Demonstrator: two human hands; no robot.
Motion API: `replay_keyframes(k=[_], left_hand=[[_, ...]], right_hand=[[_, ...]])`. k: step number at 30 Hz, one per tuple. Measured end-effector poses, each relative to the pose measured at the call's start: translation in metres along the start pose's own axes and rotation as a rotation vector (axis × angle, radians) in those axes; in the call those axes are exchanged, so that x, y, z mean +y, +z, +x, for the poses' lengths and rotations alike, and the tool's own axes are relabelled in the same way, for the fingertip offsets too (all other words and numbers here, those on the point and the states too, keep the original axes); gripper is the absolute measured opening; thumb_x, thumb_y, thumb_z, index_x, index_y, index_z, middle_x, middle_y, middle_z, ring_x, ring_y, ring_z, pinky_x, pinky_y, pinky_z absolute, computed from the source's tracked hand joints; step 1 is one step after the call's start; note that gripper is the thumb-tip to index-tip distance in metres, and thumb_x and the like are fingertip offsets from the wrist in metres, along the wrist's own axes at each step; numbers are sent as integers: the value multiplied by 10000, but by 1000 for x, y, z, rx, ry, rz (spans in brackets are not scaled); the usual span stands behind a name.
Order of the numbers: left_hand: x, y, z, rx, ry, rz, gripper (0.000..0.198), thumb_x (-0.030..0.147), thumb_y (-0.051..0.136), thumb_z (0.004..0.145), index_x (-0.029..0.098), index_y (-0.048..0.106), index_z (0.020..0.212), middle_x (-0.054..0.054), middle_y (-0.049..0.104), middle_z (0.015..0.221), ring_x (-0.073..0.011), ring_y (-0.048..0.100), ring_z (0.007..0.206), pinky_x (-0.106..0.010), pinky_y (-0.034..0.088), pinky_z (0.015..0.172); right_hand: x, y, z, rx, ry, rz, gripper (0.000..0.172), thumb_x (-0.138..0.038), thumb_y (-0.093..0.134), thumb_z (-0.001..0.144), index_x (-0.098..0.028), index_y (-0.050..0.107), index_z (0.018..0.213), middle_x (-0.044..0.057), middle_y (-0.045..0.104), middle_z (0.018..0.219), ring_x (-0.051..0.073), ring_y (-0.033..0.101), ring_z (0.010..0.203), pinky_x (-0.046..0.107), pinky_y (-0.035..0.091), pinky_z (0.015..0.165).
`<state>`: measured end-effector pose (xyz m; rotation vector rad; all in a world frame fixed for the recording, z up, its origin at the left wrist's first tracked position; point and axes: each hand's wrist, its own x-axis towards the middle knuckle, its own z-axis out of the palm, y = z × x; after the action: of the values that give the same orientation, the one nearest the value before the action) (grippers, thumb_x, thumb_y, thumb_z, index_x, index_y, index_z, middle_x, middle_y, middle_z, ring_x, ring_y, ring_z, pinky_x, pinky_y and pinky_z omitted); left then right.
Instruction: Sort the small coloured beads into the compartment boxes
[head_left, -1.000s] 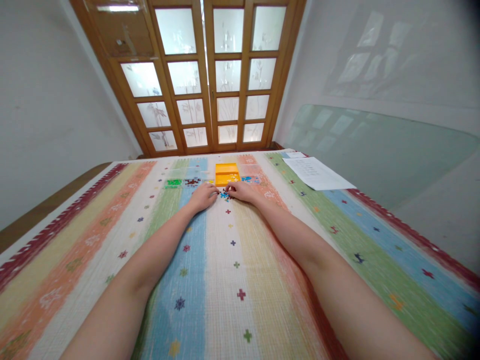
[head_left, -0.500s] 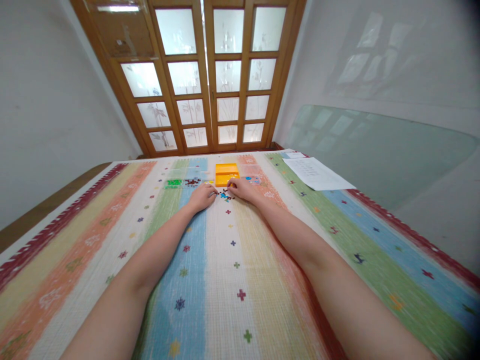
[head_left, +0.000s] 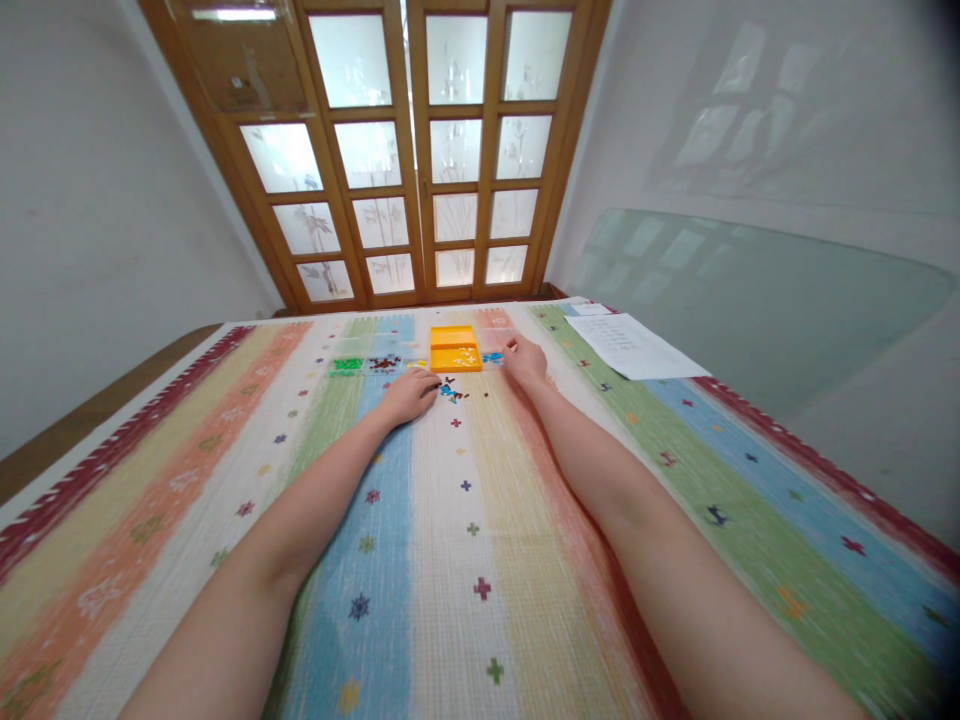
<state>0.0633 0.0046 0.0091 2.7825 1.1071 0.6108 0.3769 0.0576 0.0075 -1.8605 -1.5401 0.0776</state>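
My left hand rests on the cloth with its fingers curled together, the tips at the left edge of a small pile of blue and dark red pieces. Whatever is in those fingers is too small to tell. My right hand is pinched over the right side of a clear box with blue pieces; its fingertips' contents cannot be made out. Between the hands, behind the pile, lies an open yellow box with pale pieces in its near half.
Clear boxes hold green pieces, dark red pieces and yellow pieces, left of the yellow box. One dark piece lies apart from the pile. Paper sheets lie at the right on the striped tablecloth.
My right hand has moved right, from the pile to the clear box with blue pieces. My left hand stays almost where it was.
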Motion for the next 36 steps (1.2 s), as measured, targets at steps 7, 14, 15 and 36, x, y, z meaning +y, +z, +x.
replay_keyframes(k=[7,14,15,36], left_hand=[[3,5,3,-34,65,-1,490,394,499,1046,199,593,1485,-113,594,1528,-263,482,1449,-443,313,1262],[4,8,10,-122,80,15,521,437,350,1095,196,603,1481,-78,573,1563,-260,414,1507,-433,260,1294],[3,8,11,-118,76,11,517,424,344,1095,193,606,1477,-80,582,1553,-258,431,1493,-436,270,1290],[-12,9,2,64,-74,15,322,214,473,990,220,750,1154,-74,751,1191,-253,619,1205,-422,455,1142]], right_hand=[[-7,5,-6,-38,-8,-36,272,-299,532,997,-208,752,1129,110,781,1050,266,687,925,304,461,762],[-12,8,-10,-48,-74,-38,268,-296,515,1016,-203,753,1095,97,773,1050,242,670,917,296,450,778],[-12,9,-10,-41,-81,-35,263,-290,516,1013,-202,752,1088,96,772,1045,238,666,908,295,447,773],[-62,15,-47,-404,-895,76,229,-226,597,1006,-174,819,1022,113,772,1050,236,662,1021,335,482,930]])
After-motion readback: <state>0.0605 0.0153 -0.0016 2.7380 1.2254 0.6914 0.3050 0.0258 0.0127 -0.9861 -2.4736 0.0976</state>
